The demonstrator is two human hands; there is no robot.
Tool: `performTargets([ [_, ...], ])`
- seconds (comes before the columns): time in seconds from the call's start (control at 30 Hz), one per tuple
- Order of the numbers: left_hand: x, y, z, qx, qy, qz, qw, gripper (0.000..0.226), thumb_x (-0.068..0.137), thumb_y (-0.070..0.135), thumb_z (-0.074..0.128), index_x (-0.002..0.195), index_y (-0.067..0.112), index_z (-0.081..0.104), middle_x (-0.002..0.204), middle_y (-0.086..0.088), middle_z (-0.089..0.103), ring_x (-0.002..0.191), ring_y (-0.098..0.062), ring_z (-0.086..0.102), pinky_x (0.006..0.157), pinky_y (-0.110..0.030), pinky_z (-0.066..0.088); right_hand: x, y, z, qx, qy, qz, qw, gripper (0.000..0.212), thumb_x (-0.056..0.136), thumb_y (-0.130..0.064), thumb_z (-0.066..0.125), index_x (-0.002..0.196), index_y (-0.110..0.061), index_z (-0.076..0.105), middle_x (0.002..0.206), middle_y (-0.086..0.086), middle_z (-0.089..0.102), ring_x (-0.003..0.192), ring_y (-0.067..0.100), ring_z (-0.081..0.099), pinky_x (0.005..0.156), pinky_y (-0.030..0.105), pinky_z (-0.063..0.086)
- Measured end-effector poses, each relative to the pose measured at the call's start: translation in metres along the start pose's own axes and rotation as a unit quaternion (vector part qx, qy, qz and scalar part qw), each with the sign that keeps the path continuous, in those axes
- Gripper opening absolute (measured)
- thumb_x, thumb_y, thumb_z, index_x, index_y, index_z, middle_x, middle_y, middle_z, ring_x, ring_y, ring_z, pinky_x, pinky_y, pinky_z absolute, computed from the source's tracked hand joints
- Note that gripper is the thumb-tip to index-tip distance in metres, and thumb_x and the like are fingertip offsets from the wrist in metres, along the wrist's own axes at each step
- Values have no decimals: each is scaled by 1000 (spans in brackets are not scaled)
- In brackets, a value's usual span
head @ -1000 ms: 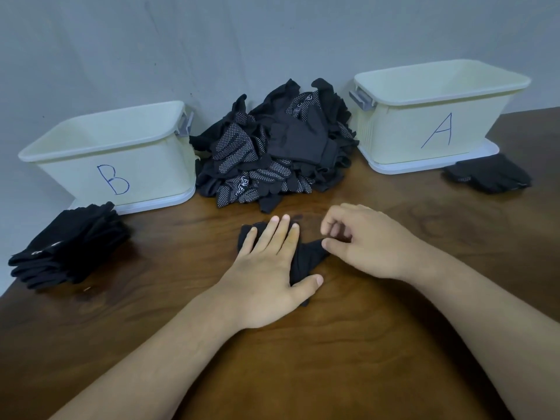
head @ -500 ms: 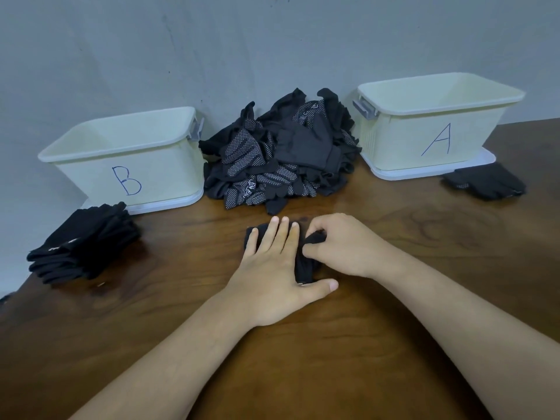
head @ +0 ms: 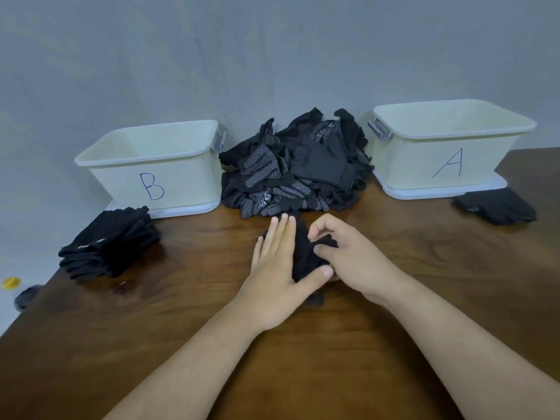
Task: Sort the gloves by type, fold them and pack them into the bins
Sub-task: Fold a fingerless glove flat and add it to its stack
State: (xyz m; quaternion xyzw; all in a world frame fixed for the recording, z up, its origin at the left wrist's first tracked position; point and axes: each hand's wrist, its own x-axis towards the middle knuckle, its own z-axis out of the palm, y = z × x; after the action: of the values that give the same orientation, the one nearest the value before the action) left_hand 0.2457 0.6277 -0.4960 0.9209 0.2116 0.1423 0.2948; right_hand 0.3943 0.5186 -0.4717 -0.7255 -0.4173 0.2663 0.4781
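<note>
Pressing black glove (head: 303,259) flat under left hand (head: 277,271), fingers straight; pinching its bunched edge with right hand (head: 348,256). Wedged between both hands, long axis running wrists-to-fingertips, cuff end unclear. Beyond left hand bin B (head: 188,183), beyond right bin A (head: 409,162), floors hidden.

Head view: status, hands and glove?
Left hand flat, pressing glove on table. Right hand pinching its fold. Loose pile just beyond fingertips.
</note>
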Motion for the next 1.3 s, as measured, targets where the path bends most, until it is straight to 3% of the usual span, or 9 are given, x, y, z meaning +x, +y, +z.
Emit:
performTargets([
  [0.2, 7, -8, -19, -270, 196, -142, 932, 57, 110, 54, 42, 162, 57, 19, 161, 35, 32, 146, 8, 31, 119, -17, 25, 3, 5, -6, 82, 46, -42, 995, 50, 110, -1, 47, 114, -39, 79, 125, -19, 74, 81, -6, 64, 77, 18, 43],
  [0.33, 11, -15, -21, -464, 122, -91, 873, 57, 106, 49, 50, 157, 62, 27, 151, 10, 61, 135, -17, 62, 115, -45, 50, 5, 5, -5, 192, 53, -62, 978, 54, 110, 4, 44, 119, -35, 81, 135, -26, 66, 127, 7, 65, 97, 27, 43],
  [0.43, 7, -2, -25, -484, 106, -39, 868, 60, 106, 32, 51, 161, 47, 33, 152, 7, 61, 138, -19, 60, 108, -42, 55, 5, 5, -8, 285, 38, -62, 956, 51, 109, 8, 41, 125, -21, 80, 138, -17, 67, 136, 15, 61, 112, 44, 50],
  [0.53, 4, -2, -26, -435, 86, -11, 896, 60, 106, 9, 58, 157, 37, 45, 150, 9, 62, 140, -14, 58, 113, -40, 49, 2, 3, -12, 332, 8, -44, 942, 40, 106, 4, 52, 130, -17, 76, 140, -11, 66, 133, 19, 64, 105, 51, 58],
  [0.73, 1, -16, -37, -379, 56, -10, 924, 79, 99, -8, 66, 162, 32, 39, 160, 16, 51, 149, -7, 46, 123, -32, 39, 3, -2, -2, 225, 25, -76, 971, 64, 85, 7, 82, 137, -29, 70, 131, -39, 62, 119, 0, 68, 91, 18, 56],
  [0.83, -2, -23, -53, -377, 52, -13, 925, 81, 100, -11, 63, 163, 30, 35, 159, 21, 50, 149, -3, 44, 122, -27, 37, 10, -13, 10, 222, 21, -69, 972, 71, 82, 6, 86, 138, -35, 70, 138, -36, 60, 91, -5, 69, 84, 18, 57],
  [0.93, -10, -38, -78, -369, 51, 3, 928, 81, 100, -12, 62, 164, 30, 33, 159, 23, 48, 150, -3, 42, 121, -22, 35, 21, -29, 28, 251, -19, -69, 965, 76, 80, 7, 87, 142, -32, 67, 146, -17, 64, 115, 6, 71, 95, 28, 59],
  [1.1, -29, -74, -135, -359, 106, 25, 927, 81, 97, -16, 60, 162, 28, 39, 161, 22, 47, 152, 0, 37, 122, -22, 34, 48, -72, 81, 312, -75, -75, 944, 73, 85, 12, 79, 147, -24, 62, 136, -7, 73, 127, 18, 70, 101, 33, 59],
  [1.3, -44, -127, -208, -410, 216, 6, 886, 79, 90, -29, 43, 155, 17, 52, 152, -1, 61, 143, -21, 55, 116, -38, 47, 91, -127, 166, 354, -92, -80, 927, 57, 98, 4, 70, 146, -24, 62, 135, 0, 73, 119, 25, 74, 96, 49, 63],
])
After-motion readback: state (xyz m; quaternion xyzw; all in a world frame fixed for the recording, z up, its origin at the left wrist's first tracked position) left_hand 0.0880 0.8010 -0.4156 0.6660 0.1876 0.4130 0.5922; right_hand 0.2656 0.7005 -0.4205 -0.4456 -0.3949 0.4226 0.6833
